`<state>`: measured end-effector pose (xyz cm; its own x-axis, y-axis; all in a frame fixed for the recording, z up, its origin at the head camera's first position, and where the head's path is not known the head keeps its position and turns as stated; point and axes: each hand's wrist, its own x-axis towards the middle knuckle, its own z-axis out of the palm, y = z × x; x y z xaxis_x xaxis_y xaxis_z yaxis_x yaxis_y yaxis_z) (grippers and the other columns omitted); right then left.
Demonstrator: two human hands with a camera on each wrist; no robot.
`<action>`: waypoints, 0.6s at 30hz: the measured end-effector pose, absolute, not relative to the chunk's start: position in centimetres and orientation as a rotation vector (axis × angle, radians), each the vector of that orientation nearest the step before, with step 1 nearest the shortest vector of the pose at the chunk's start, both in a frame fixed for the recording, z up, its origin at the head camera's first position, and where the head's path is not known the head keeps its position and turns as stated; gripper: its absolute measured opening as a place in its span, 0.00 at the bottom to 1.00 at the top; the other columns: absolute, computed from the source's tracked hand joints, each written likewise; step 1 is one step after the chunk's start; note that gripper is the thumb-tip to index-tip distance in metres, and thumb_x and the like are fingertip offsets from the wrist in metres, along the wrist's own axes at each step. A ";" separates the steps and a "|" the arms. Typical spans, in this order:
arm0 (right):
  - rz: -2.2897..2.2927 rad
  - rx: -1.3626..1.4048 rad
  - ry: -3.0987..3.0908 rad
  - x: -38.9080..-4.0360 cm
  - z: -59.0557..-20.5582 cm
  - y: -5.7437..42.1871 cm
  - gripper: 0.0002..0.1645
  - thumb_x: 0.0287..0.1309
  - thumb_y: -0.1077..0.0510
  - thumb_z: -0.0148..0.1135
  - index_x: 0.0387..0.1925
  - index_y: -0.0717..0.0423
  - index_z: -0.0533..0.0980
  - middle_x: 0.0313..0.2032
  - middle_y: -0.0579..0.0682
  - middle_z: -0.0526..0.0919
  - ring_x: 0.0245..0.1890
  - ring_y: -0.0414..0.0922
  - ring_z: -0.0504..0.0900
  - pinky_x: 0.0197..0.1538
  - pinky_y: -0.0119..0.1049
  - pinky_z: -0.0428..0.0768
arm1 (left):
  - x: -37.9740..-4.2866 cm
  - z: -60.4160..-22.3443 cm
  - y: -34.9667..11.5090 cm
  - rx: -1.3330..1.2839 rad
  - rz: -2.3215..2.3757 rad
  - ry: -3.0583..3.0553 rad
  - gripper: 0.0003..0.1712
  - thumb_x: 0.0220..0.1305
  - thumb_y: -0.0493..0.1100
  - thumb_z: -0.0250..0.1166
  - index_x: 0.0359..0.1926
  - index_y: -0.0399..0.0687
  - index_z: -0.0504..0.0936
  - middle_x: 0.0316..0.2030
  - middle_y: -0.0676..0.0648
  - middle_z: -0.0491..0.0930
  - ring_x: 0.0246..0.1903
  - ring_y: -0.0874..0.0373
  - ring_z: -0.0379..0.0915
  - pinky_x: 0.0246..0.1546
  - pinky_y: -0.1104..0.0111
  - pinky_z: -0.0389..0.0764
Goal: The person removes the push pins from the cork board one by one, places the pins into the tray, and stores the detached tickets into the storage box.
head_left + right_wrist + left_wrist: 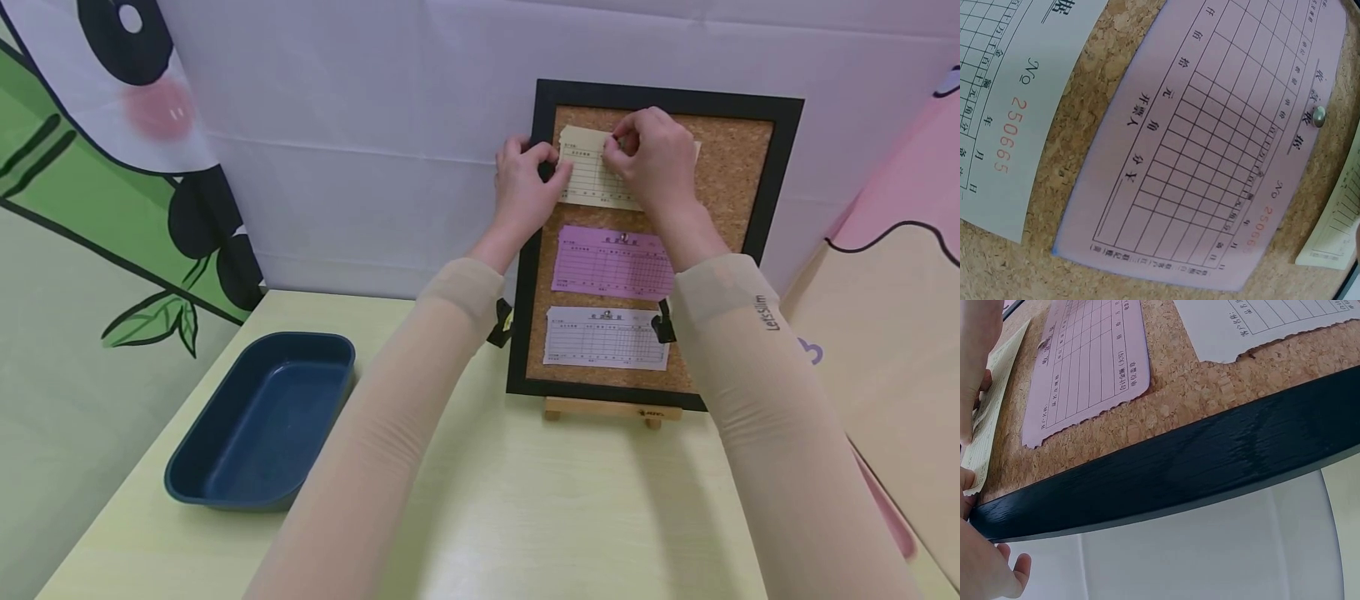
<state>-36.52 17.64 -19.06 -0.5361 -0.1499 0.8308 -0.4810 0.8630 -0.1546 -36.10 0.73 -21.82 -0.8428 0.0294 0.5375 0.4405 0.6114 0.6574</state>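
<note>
Pale backdrop (337,150) hung behind corkboard (738,183). Table (540,517) set beneath. Corkboard propped on wooden stand (615,407), presumably for upright display. Blue tray (255,433) placed left of corkboard. Left hand (525,183) at corkboard's upper left: thumb and forefinger bent, slightly parted, yellow slip (588,179) apparently steadied against corkboard's top; grip cannot be told. Right hand (663,158) placed before corkboard's top: fingers curled, thumb near forefinger; anything pinched is hidden. Pink slip (607,258) held mid-corkboard by pin (1319,117).

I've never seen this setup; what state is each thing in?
Black-framed corkboard: standing on wooden easel
Yellow receipt: against the corkboard, partly covered
Pink receipt: pinned up
White receipt: pinned up
Blue tray: upright on the table
Left hand: grips corkboard's left edge
Right hand: fingers curled; anything pinched is hidden
</note>
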 end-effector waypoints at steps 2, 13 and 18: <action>0.459 0.457 -2.118 -36.6 -19.1 17.7 0.15 0.62 0.56 0.55 0.34 0.67 0.78 0.29 0.60 0.77 0.28 0.50 0.72 0.35 0.38 0.65 | -36.1 -21.8 0.7 -0.370 -1.144 -2.358 0.15 0.66 0.56 0.56 0.42 0.51 0.79 0.63 0.47 0.59 0.63 0.56 0.51 0.62 0.66 0.57; 0.474 0.466 -2.112 -36.8 -19.2 17.8 0.15 0.62 0.55 0.55 0.34 0.67 0.77 0.30 0.60 0.77 0.28 0.50 0.71 0.34 0.37 0.64 | -36.0 -21.8 0.8 -0.370 -1.158 -2.360 0.15 0.66 0.56 0.57 0.41 0.51 0.79 0.63 0.47 0.60 0.63 0.57 0.51 0.61 0.66 0.57; 0.484 0.456 -2.109 -36.8 -19.2 17.8 0.16 0.62 0.55 0.55 0.34 0.67 0.78 0.29 0.60 0.76 0.28 0.50 0.70 0.34 0.36 0.62 | -36.1 -21.7 0.7 -0.369 -1.154 -2.360 0.15 0.66 0.55 0.57 0.41 0.51 0.79 0.63 0.47 0.60 0.62 0.56 0.52 0.61 0.66 0.57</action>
